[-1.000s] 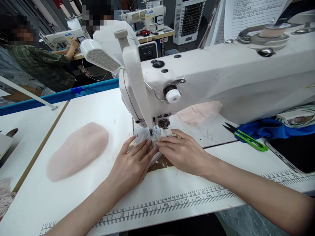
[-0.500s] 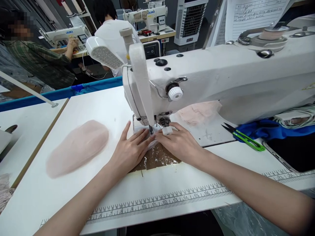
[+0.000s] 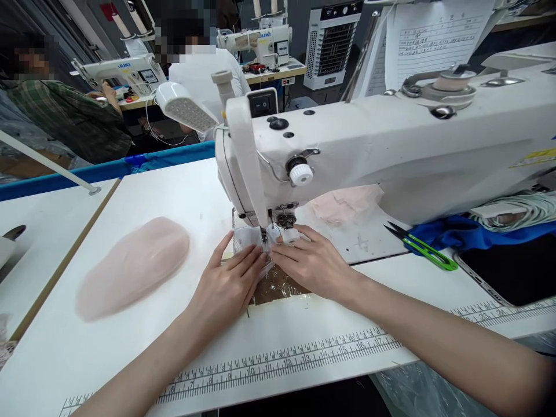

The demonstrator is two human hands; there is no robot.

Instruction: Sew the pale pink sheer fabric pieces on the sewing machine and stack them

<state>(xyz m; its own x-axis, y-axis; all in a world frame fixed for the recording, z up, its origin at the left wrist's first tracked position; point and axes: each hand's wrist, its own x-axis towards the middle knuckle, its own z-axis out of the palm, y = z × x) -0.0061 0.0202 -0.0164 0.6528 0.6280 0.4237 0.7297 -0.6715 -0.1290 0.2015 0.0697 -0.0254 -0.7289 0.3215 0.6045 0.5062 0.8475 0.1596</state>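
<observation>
Thin whitish sheer fabric (image 3: 248,236) lies under the needle and presser foot (image 3: 263,234) of a white sewing machine (image 3: 360,130). My left hand (image 3: 229,284) rests flat at the left of the foot, fingers stretched on the fabric and thumb apart. On the other side, my right hand (image 3: 319,263) lies with its fingers extended, their tips close to the foot and touching the fabric edge. Both hands partly cover the cloth. Below them a brown patch under clear film (image 3: 278,285) shows on the table.
A pale pink sheer piece (image 3: 134,266) lies left; more pink fabric (image 3: 345,204) sits behind the needle. Green-handled thread snips (image 3: 428,250), blue cloth (image 3: 482,234) and a phone (image 3: 508,269) are at right. A printed ruler (image 3: 269,368) runs along the front edge. Two people sit beyond.
My hands have drawn slightly back from the presser foot, and more whitish fabric shows behind my left fingertips. The camera view has shifted a little.
</observation>
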